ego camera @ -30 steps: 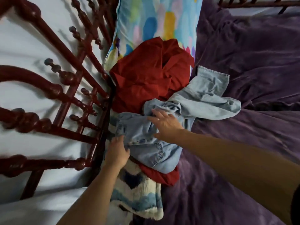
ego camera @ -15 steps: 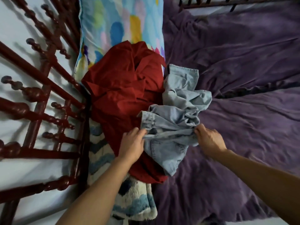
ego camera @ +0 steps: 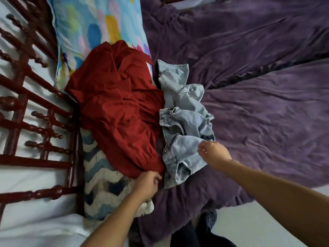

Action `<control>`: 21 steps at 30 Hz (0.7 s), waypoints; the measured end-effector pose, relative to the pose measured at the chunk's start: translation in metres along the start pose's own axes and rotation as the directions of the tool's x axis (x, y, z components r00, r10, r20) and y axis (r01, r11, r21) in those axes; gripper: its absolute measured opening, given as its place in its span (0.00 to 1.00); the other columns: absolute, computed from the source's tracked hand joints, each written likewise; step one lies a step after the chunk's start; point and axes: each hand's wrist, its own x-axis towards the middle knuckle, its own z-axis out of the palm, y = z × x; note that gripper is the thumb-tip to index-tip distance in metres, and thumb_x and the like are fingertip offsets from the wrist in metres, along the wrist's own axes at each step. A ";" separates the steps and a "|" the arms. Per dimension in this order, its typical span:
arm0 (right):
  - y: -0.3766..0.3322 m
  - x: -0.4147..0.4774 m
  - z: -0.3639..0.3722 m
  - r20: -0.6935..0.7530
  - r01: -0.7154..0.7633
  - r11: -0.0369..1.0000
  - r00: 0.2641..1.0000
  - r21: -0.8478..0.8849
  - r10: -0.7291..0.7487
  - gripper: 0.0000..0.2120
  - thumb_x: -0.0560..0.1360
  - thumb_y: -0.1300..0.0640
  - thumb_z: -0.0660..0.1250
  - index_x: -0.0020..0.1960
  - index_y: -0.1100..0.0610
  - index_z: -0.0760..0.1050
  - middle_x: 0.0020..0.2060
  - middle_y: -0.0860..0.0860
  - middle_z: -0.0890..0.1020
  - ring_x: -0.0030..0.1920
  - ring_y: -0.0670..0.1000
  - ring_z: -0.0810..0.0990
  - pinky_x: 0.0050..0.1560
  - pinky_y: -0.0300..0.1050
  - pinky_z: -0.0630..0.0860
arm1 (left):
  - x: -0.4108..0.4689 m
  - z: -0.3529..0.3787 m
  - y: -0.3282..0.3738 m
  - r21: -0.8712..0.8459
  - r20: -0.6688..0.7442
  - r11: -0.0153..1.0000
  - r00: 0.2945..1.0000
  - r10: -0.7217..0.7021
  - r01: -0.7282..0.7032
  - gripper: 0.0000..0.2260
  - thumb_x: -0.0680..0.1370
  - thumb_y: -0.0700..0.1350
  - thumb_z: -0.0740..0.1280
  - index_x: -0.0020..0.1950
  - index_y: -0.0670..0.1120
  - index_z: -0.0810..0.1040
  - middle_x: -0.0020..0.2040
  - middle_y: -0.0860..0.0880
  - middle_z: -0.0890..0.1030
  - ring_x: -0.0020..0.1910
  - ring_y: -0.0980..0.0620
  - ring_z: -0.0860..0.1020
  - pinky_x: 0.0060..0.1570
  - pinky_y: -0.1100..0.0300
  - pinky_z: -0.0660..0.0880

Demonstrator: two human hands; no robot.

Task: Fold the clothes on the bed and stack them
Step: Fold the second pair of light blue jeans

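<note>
Across the bed spreads a plush purple blanket (ego camera: 258, 113), creased in long ridges, with a dark turned-wood headboard (ego camera: 35, 122) on the left. Against it leans a smooth pillow (ego camera: 92, 29) printed in bright blobs. A red garment (ego camera: 117, 107), thin and rumpled, is heaped below the pillow, and pale, stiff jeans (ego camera: 185, 122) lie bunched just beside it on the blanket, waistband showing. A shaggy zigzag knit (ego camera: 101, 184) pokes out under the red cloth. The left hand (ego camera: 146, 184) has its fingers curled round the red hem. The right hand (ego camera: 213, 154) has its fingertips at the denim's edge; blur hides whether they pinch it. Half a second ago both hands gripped the jeans, which then overlapped the red heap
</note>
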 end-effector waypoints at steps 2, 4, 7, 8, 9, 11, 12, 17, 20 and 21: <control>-0.028 -0.004 0.012 0.063 0.028 0.998 0.998 0.059 -0.031 0.18 0.74 0.37 0.63 0.50 0.51 0.76 0.47 0.50 0.82 0.49 0.55 0.80 0.43 0.46 0.73 | 0.006 -0.021 -0.007 0.052 -0.153 0.998 0.988 -0.027 0.036 0.13 0.74 0.37 0.62 0.52 0.49 0.82 0.47 0.47 0.84 0.51 0.46 0.81 0.50 0.55 0.76; -0.052 -0.012 0.040 0.208 -0.030 1.000 0.978 -0.008 0.031 0.31 0.66 0.26 0.62 0.51 0.52 0.75 0.47 0.50 0.81 0.50 0.55 0.79 0.44 0.47 0.73 | 0.019 -0.042 -0.007 0.100 -0.271 0.995 0.962 0.032 -0.005 0.12 0.74 0.37 0.63 0.52 0.47 0.82 0.48 0.46 0.84 0.50 0.43 0.80 0.49 0.54 0.76; -0.069 -0.030 0.086 0.291 -0.008 0.982 0.955 -0.188 0.064 0.31 0.68 0.32 0.66 0.60 0.54 0.71 0.56 0.51 0.77 0.61 0.56 0.73 0.56 0.52 0.69 | 0.047 -0.063 0.001 0.200 -0.314 0.974 0.934 0.168 -0.108 0.13 0.74 0.36 0.63 0.56 0.46 0.80 0.51 0.45 0.80 0.51 0.42 0.78 0.50 0.50 0.75; -0.066 -0.034 0.095 0.260 0.001 0.979 0.964 -0.206 0.053 0.24 0.72 0.40 0.66 0.61 0.53 0.71 0.57 0.50 0.78 0.63 0.55 0.72 0.58 0.52 0.68 | 0.059 -0.068 0.006 0.260 -0.309 0.957 0.928 0.208 -0.128 0.15 0.74 0.36 0.64 0.59 0.47 0.78 0.54 0.46 0.77 0.53 0.43 0.77 0.51 0.50 0.75; -0.059 -0.036 0.100 0.229 0.004 0.980 0.973 -0.198 0.042 0.17 0.74 0.47 0.65 0.60 0.52 0.73 0.56 0.50 0.79 0.62 0.55 0.73 0.58 0.51 0.67 | 0.071 -0.073 0.011 0.332 -0.295 0.932 0.922 0.250 -0.147 0.19 0.74 0.37 0.64 0.64 0.48 0.76 0.57 0.46 0.75 0.56 0.44 0.74 0.53 0.50 0.74; -0.038 -0.038 0.096 0.218 -0.014 0.994 0.975 -0.109 0.037 0.12 0.72 0.51 0.64 0.54 0.50 0.76 0.50 0.51 0.81 0.55 0.55 0.77 0.52 0.47 0.68 | 0.098 -0.078 0.029 0.500 -0.248 0.846 0.906 0.343 -0.183 0.26 0.74 0.38 0.65 0.71 0.51 0.68 0.67 0.46 0.69 0.64 0.44 0.69 0.59 0.51 0.70; -0.025 -0.040 0.088 0.225 -0.044 0.999 0.973 -0.030 0.050 0.10 0.70 0.50 0.65 0.50 0.50 0.76 0.46 0.51 0.82 0.51 0.56 0.79 0.47 0.45 0.69 | 0.111 -0.080 0.040 0.581 -0.217 0.790 0.898 0.382 -0.196 0.30 0.73 0.39 0.66 0.74 0.53 0.63 0.72 0.45 0.64 0.68 0.43 0.65 0.62 0.51 0.67; 0.063 -0.056 0.027 -0.029 -0.363 0.856 0.916 0.369 0.401 0.13 0.66 0.53 0.72 0.32 0.55 0.68 0.25 0.48 0.74 0.31 0.52 0.74 0.31 0.46 0.65 | 0.169 -0.072 0.086 0.750 -0.067 0.640 0.945 0.321 -0.164 0.35 0.75 0.46 0.68 0.77 0.58 0.54 0.79 0.44 0.47 0.77 0.42 0.47 0.71 0.46 0.56; 0.118 -0.075 -0.007 -0.098 -0.468 0.625 0.748 0.624 0.657 0.14 0.70 0.58 0.70 0.31 0.60 0.70 0.23 0.48 0.71 0.27 0.48 0.69 0.29 0.44 0.66 | 0.183 -0.057 0.103 0.747 -0.039 0.638 0.946 0.322 -0.187 0.19 0.77 0.48 0.64 0.68 0.57 0.70 0.77 0.49 0.57 0.77 0.45 0.50 0.71 0.46 0.55; 0.132 -0.081 -0.015 -0.069 -0.464 0.508 0.685 0.726 0.725 0.11 0.72 0.60 0.69 0.33 0.62 0.73 0.24 0.50 0.73 0.27 0.49 0.70 0.31 0.44 0.69 | 0.184 -0.050 0.110 0.721 -0.024 0.654 0.934 0.355 -0.230 0.16 0.77 0.48 0.63 0.65 0.55 0.73 0.75 0.50 0.63 0.77 0.47 0.53 0.70 0.46 0.56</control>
